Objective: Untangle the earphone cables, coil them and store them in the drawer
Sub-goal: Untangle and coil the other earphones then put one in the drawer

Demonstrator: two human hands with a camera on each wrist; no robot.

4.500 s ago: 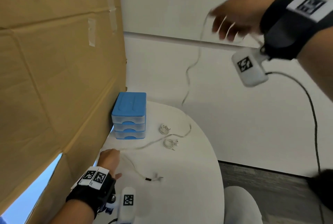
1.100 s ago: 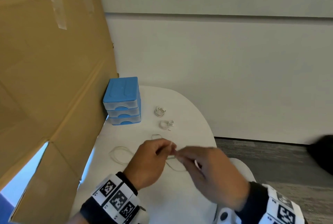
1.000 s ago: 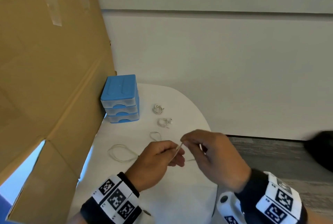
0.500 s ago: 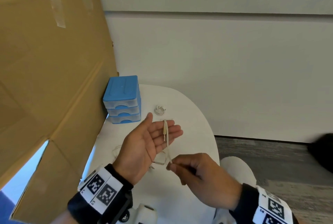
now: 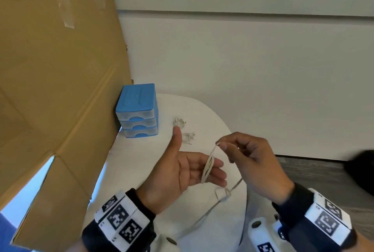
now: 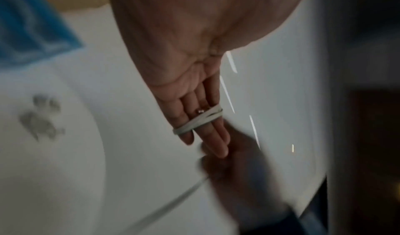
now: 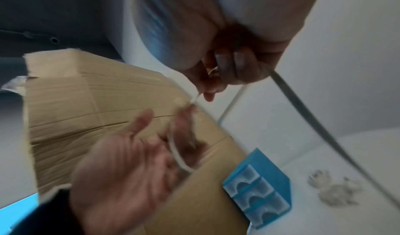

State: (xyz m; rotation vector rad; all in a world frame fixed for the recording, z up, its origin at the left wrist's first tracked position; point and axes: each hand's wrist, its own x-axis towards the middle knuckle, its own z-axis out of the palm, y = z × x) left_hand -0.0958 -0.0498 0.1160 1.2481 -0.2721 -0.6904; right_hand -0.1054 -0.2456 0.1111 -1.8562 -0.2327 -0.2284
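Note:
My left hand (image 5: 188,170) is held flat above the white table (image 5: 141,162), palm up, fingers straight and thumb raised. A white earphone cable (image 5: 208,165) is wound in a few turns round its fingers (image 6: 201,120). My right hand (image 5: 249,156) pinches the cable just above those fingers, and the loose end (image 5: 222,195) hangs down to the table. Two coiled earphones (image 5: 179,123) (image 5: 188,138) lie on the table near the blue three-drawer box (image 5: 138,110), whose drawers are closed.
A large cardboard sheet (image 5: 56,81) leans along the left side of the table, against the drawer box. A white wall stands behind the table. Grey floor (image 5: 315,172) shows to the right of the rounded table edge.
The right hand has moved from below the left palm up over the fingers, laying more turns of cable round them. Before that, both hands pinched the cable low over the table.

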